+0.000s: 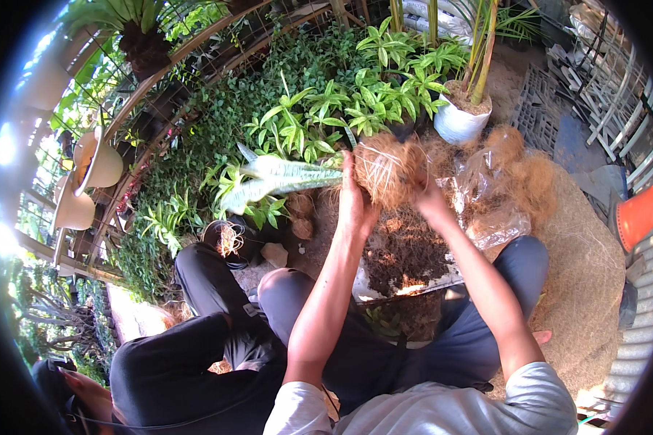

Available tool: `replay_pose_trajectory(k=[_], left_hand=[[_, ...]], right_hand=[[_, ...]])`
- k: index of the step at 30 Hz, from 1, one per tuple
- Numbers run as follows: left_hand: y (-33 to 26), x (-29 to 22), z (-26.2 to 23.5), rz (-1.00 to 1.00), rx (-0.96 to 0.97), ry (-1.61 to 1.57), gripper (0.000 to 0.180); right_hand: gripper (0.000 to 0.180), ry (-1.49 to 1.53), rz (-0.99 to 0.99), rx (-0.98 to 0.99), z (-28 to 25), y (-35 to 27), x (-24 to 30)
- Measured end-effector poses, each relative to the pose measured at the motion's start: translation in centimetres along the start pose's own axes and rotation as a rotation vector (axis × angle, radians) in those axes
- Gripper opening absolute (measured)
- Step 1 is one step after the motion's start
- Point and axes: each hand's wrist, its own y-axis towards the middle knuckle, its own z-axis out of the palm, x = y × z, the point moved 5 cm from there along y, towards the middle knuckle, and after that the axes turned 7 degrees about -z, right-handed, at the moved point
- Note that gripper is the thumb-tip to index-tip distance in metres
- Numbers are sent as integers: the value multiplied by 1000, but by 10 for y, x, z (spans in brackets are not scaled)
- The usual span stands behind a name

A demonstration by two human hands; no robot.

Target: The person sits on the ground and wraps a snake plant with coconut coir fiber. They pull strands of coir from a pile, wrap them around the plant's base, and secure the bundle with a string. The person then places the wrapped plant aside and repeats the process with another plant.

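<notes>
A ball of brown coconut fibre sits around the base of a plant with pale green, mottled leaves that stick out to the left. My left hand grips the fibre ball from its left side. My right hand presses against its right side, partly hidden behind the fibre. Below the hands lies a heap of dark soil on a white sheet that rests between my knees.
A clear plastic bag with more brown fibre lies to the right. A white pot with a tall plant stands behind it. Green potted plants fill the back. Another person in black crouches at my left. An orange pot is at far right.
</notes>
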Motion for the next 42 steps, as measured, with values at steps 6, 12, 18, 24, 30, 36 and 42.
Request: replay_pose_trajectory(k=[6, 12, 18, 24, 30, 36, 42], left_hand=[[11, 0, -36, 152, -305, 116, 74], [6, -5, -41, 162, -419, 655, 66], [19, 9, -40, 91, -53, 468, 29], [11, 15, -26, 5, 17, 416, 32], [9, 15, -22, -88, -77, 239, 45], [13, 10, -32, -93, -84, 303, 37], [15, 13, -27, 62, -130, 735, 32]], right_hand=[[22, -192, -459, 169, 66, -37, 20], [26, -470, -302, 511, 39, -30, 85], [20, -338, -267, 325, -32, -13, 115], [29, -204, -308, 79, -84, -1, 110], [30, 363, -116, 32, -98, 17, 61], [47, -574, -206, -182, -95, 20, 32], [70, -292, -249, -61, -16, -7, 82]])
